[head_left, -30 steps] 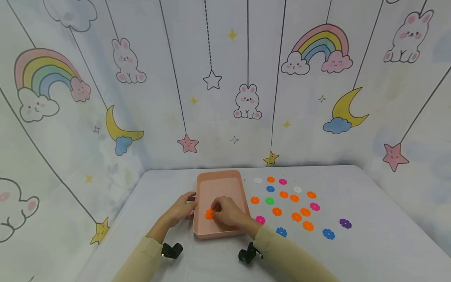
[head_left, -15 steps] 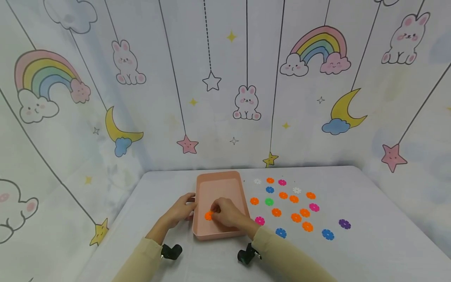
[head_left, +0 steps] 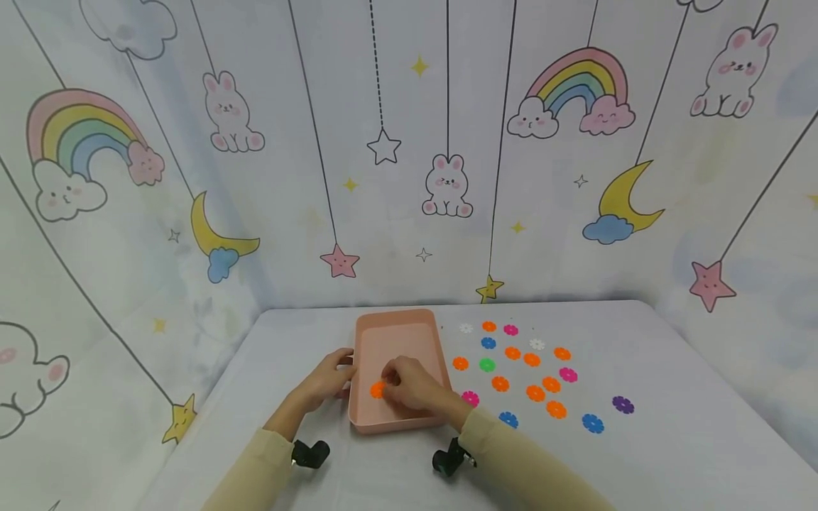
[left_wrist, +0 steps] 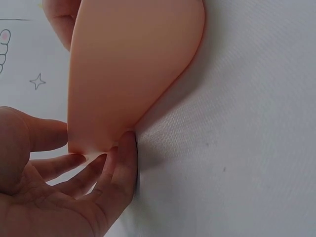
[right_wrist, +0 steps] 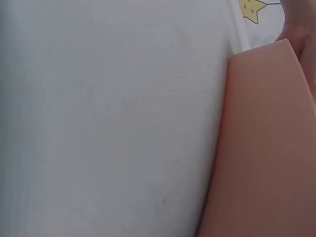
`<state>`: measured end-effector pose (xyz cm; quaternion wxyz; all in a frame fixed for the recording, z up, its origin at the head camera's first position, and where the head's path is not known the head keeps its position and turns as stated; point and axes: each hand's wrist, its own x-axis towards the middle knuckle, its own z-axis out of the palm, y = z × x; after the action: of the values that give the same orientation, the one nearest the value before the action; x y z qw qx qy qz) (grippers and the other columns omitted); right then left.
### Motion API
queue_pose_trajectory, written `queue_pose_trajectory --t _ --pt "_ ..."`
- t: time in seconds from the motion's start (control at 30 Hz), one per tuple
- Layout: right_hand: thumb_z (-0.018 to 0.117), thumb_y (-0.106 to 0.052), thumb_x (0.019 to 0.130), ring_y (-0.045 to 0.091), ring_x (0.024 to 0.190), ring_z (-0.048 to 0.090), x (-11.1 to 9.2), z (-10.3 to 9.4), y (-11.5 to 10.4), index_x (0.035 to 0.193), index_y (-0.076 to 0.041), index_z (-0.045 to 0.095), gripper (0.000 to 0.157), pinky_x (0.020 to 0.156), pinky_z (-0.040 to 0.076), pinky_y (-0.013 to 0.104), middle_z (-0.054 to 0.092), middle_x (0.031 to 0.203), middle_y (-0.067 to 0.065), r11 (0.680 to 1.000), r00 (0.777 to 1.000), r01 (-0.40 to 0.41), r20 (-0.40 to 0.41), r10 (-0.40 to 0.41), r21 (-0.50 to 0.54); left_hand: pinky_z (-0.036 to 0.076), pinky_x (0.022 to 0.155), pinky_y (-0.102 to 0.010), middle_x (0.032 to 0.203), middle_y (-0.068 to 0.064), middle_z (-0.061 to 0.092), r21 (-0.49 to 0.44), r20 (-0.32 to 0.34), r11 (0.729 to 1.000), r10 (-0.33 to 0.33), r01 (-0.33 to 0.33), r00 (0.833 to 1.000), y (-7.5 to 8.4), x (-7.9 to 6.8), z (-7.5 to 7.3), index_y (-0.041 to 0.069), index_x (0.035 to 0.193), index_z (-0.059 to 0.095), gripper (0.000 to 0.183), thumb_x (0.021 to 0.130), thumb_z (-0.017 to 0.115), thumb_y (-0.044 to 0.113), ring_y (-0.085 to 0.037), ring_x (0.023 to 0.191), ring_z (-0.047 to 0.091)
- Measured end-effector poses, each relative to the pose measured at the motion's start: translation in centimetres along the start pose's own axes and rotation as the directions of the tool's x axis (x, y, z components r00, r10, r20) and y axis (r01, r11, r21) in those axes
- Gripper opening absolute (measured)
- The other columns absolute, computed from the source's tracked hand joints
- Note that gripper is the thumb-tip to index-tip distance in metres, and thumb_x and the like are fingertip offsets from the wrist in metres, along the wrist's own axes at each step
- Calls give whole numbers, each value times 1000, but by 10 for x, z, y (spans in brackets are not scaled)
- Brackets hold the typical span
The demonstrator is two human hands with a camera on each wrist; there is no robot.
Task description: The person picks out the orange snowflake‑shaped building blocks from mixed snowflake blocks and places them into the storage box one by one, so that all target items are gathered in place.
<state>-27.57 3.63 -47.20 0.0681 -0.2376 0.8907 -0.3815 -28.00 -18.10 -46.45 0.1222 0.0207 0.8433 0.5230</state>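
Note:
My right hand point(head_left: 412, 385) reaches into the pink tray point(head_left: 396, 330) and pinches an orange snowflake disc point(head_left: 377, 389) between curled thumb and fingertips, low over the tray floor. Part of the disc is hidden behind the fingers. My left hand point(head_left: 329, 376) touches the tray's left side from outside. In the left wrist view, this hand's thumb point(left_wrist: 47, 133) meets the rim of the pink tray point(left_wrist: 128, 64), and its other fingers lie fairly straight against the wall. The right wrist view has the tray's outer wall point(right_wrist: 266, 138), with a piece of the right hand point(right_wrist: 301, 37) at the top right corner.
Right of the tray, loose snowflake discs lie spread on the white table point(head_left: 671, 454): several orange, others pink, blue, white, a green disc point(head_left: 488, 365) and a purple disc point(head_left: 623, 404). A patterned cloth backdrop point(head_left: 287, 177) rises behind the table.
The head view has shifted very slightly. Both hands, the tray and the orange disc stay almost where they were.

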Motion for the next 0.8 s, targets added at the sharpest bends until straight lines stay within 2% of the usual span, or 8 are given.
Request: queue_pose_trajectory --t 0.2,0.4,0.6,0.8 --pt "74 -10 92 15 88 56 -8 -16 -2 111 -5 69 20 77 52 25 62 101 2 1000 999 28 33 -28 8 60 87 -45 149 -26 45 -3 5 1000 -4 4 1000 1 -1 -1 -3 153 36 52 104 49 10 -36 117 61" --pt "74 -12 93 18 91 57 -20 -33 -1 115 -7 67 23 76 52 23 61 101 1 998 997 55 48 -52 -43 61 86 -45 149 -27 45 -15 8 1000 3 -3 1000 0 -1 0 -3 153 37 52 105 49 10 -35 115 62" --pt "74 -12 93 23 94 59 -32 -42 -1 117 -6 68 26 76 52 23 61 104 3 998 998 44 46 -42 -55 61 84 -43 149 -26 45 -17 5 1000 0 0 1000 0 -1 0 -3 153 37 51 105 49 10 -34 114 62" --pt "72 -11 93 21 95 57 -46 -55 4 118 -4 68 26 74 53 27 63 107 6 998 998 34 52 -32 -51 61 85 -44 150 -27 44 -12 3 1000 -4 4 1000 -1 0 1 -3 153 37 51 106 49 11 -37 118 60"
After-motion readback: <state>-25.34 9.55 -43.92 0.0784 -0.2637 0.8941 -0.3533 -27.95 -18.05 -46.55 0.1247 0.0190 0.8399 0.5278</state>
